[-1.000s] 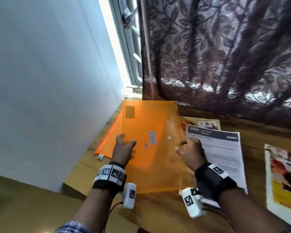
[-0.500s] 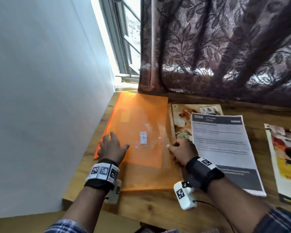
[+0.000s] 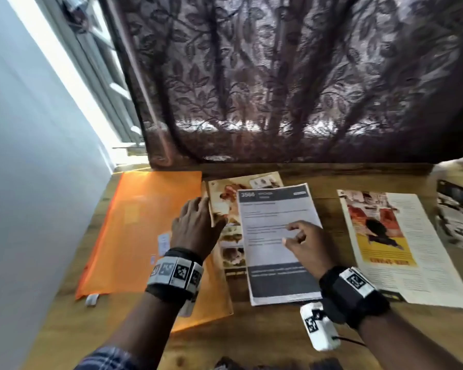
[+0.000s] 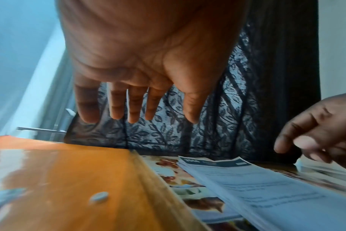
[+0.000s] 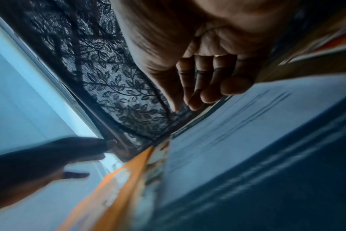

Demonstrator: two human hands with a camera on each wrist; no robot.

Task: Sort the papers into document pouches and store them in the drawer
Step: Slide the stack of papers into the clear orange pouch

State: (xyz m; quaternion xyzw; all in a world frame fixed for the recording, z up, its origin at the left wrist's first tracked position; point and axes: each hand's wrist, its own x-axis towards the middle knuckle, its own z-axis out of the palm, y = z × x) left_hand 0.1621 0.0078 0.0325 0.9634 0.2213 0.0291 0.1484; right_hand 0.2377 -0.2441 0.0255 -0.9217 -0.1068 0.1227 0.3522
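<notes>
**My hands float over the papers**

My left hand [image 3: 195,228] is above the right edge of the orange pouch [image 3: 145,222]. My fingers [image 4: 135,107] are straight and spread a little. They hold nothing. From the wrist view I can see them up in the air, off the pouch.

The orange pouch lies flat on the wooden table [image 3: 251,340], at the left end by the wall [image 3: 32,182]. It has a small white snap button [image 4: 99,197] on it.

Just beside the pouch is a picture page [image 3: 225,196] with food photos. A printed sheet [image 3: 275,236] with a dark bar at the top and the bottom lies partly on top of it.

My right hand [image 3: 305,247] is over that printed sheet. Its fingers [image 5: 207,93] are bent loosely and hold nothing. I cannot tell if they touch the paper.

More to the right lies an open magazine [image 3: 401,247] with a red and yellow picture. It is apart from the printed sheet. At the far right edge is another dark printed thing [image 3: 457,214], too blurry to tell.

A dark curtain [image 3: 292,76] with leaf shapes hangs behind the table. A window [image 3: 91,76] shines bright in the left corner.
</notes>
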